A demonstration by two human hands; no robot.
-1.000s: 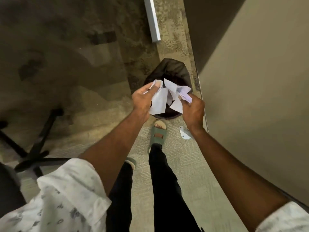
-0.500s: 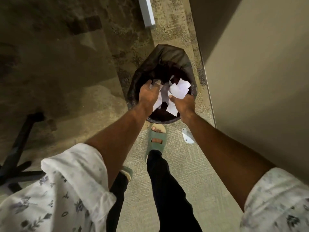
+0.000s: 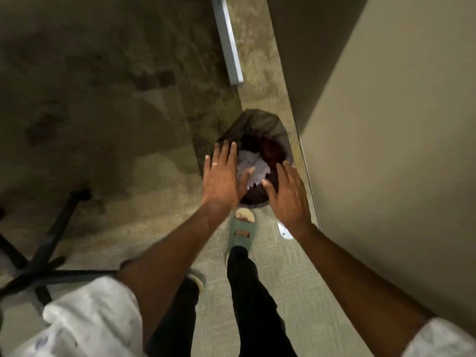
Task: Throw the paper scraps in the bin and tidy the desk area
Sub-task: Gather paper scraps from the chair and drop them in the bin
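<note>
Paper scraps [image 3: 251, 166] sit inside the bin [image 3: 257, 130], a white heap against the dark bag that lines it. The bin stands on the floor [image 3: 103, 124], at the far end of your feet and just beside the tall panel [image 3: 386, 150] on the right.

Your left hand [image 3: 222, 176] is spread flat with nothing in it, and it hangs over the left rim. Your right hand [image 3: 289, 195] is spread out and empty too, over the near right side of the bin. Both hang above the mouth of the bin, so anything you let go would fall in and not on the floor.

One small white bit [image 3: 284, 231] lies on the floor near your sandal [image 3: 242, 231], just outside the bin (it could be a scrap that missed, but I cannot tell). I think the throwing part is about done. The table is not in view, so the tidying looks like what is left.
</note>
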